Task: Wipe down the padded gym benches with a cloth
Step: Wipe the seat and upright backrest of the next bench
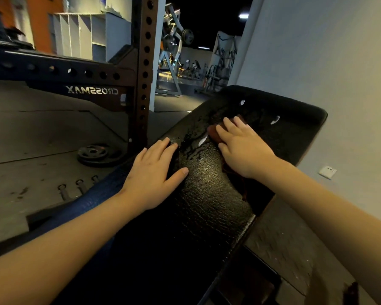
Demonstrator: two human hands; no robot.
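Note:
A black padded gym bench (202, 194) runs from the bottom of the view up to the upper right, its surface wet and shiny near the middle. My right hand (242, 148) presses flat on a dark brown cloth (215, 134) that lies on the pad; only the cloth's edges show past the fingers and under the wrist. My left hand (154, 172) rests flat with straight fingers on the bench's left edge, beside the wet patch.
A dark perforated rack upright (144, 69) with a CROSSMAX crossbar (59, 73) stands left of the bench. A weight plate (92, 153) lies on the floor by its base. A grey wall (339, 62) runs close along the right. Gym machines (178, 45) stand far behind.

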